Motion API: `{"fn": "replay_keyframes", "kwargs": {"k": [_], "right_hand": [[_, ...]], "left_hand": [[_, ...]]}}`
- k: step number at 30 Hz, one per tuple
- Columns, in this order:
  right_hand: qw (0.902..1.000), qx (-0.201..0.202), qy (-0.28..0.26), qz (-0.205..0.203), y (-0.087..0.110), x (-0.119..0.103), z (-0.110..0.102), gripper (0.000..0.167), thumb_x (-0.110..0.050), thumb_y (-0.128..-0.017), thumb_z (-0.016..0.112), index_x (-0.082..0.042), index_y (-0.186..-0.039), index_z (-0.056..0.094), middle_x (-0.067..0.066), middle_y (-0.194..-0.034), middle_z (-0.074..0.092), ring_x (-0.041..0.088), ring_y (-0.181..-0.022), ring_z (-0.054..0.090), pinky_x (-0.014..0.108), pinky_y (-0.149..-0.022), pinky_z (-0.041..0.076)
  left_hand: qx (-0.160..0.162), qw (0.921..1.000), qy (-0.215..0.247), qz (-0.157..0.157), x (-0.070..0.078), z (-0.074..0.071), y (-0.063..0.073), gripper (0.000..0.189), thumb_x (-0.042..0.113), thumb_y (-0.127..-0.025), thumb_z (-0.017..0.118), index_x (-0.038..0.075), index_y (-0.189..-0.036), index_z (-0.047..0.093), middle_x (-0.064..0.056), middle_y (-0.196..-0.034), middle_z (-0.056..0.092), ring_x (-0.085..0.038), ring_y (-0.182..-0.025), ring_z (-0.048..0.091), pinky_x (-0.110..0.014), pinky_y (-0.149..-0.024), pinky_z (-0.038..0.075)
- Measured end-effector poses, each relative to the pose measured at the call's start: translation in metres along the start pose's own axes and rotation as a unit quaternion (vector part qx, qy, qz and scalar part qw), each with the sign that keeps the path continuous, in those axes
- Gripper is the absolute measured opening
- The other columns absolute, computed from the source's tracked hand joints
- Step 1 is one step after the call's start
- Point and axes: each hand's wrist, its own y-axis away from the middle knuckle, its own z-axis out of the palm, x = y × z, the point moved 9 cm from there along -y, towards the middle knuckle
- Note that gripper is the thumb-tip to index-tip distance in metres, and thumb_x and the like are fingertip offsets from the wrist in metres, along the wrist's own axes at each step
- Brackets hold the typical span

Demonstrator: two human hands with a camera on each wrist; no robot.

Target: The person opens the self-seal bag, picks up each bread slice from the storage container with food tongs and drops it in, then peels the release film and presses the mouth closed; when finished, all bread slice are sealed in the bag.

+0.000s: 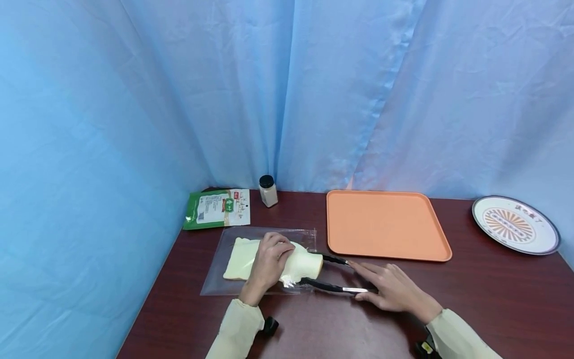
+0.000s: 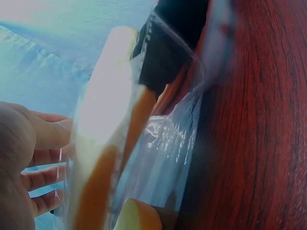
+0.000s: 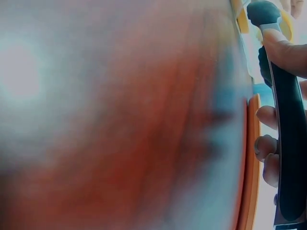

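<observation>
A clear plastic bag (image 1: 215, 279) lies flat with pale bread slices (image 1: 242, 257) inside. At its right end one bread slice (image 1: 309, 264) stands raised near the mouth. My left hand (image 1: 271, 259) pinches the bag over the bread; in the left wrist view its fingertips (image 2: 60, 134) meet the plastic beside the slice. My right hand (image 1: 390, 284) grips black tongs (image 1: 329, 286), thumb on one arm and fingers on the other. The tong ends are spread to either side of the raised slice. In the right wrist view one tong arm (image 3: 288, 134) runs along the hand.
Behind the hands lies an orange tray (image 1: 385, 224). A decorated plate (image 1: 515, 225) is at the far right. A green and white packet (image 1: 217, 208) and a black-capped jar (image 1: 268, 192) stand at the back left. Blue curtains (image 1: 287, 94) border the dark red table (image 1: 323, 329).
</observation>
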Motion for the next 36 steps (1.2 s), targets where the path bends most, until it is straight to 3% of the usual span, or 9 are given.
{"fn": "replay_keyframes", "kwargs": {"k": [13, 16, 24, 36], "right_hand": [[0.9993, -0.003, -0.01, -0.035, -0.024, 0.0, 0.012, 0.073, -0.054, -0.084, 0.074, -0.009, -0.139, 0.059, 0.0, -0.11, 0.075, -0.01, -0.05, 0.01, 0.01, -0.049, 0.016], [0.9993, -0.008, -0.01, -0.035, -0.029, 0.0, 0.014, 0.072, -0.054, -0.084, 0.074, -0.009, -0.138, 0.06, 0.002, -0.114, 0.075, -0.009, -0.049, 0.014, 0.011, -0.048, 0.021], [0.999, -0.013, -0.006, -0.042, -0.041, 0.001, 0.023, 0.073, -0.053, -0.082, 0.076, -0.009, -0.138, 0.06, 0.002, -0.113, 0.074, -0.001, -0.053, 0.047, 0.022, -0.051, 0.044], [0.9986, -0.026, -0.018, -0.042, -0.058, -0.004, 0.036, 0.073, -0.056, -0.084, 0.072, -0.01, -0.139, 0.058, 0.002, -0.112, 0.074, 0.0, -0.049, 0.044, 0.024, -0.051, 0.046]], "left_hand": [[-0.019, 0.9995, -0.007, -0.024, -0.002, 0.001, -0.001, 0.007, 0.007, -0.084, 0.078, 0.012, -0.086, 0.08, -0.002, -0.089, 0.073, -0.022, -0.095, 0.062, -0.039, -0.085, 0.053], [-0.016, 0.9996, -0.009, -0.021, -0.002, 0.0, -0.001, 0.006, 0.007, -0.084, 0.078, 0.012, -0.086, 0.08, -0.002, -0.089, 0.073, -0.021, -0.095, 0.062, -0.039, -0.086, 0.052], [-0.018, 0.9994, 0.001, -0.03, -0.002, -0.001, -0.002, 0.007, 0.007, -0.085, 0.077, 0.013, -0.086, 0.08, -0.001, -0.089, 0.072, -0.021, -0.096, 0.063, -0.04, -0.086, 0.051], [-0.021, 0.999, 0.011, -0.038, 0.0, -0.004, -0.003, 0.006, 0.006, -0.086, 0.076, 0.01, -0.088, 0.08, -0.003, -0.09, 0.073, -0.022, -0.098, 0.063, -0.04, -0.089, 0.051]]}}
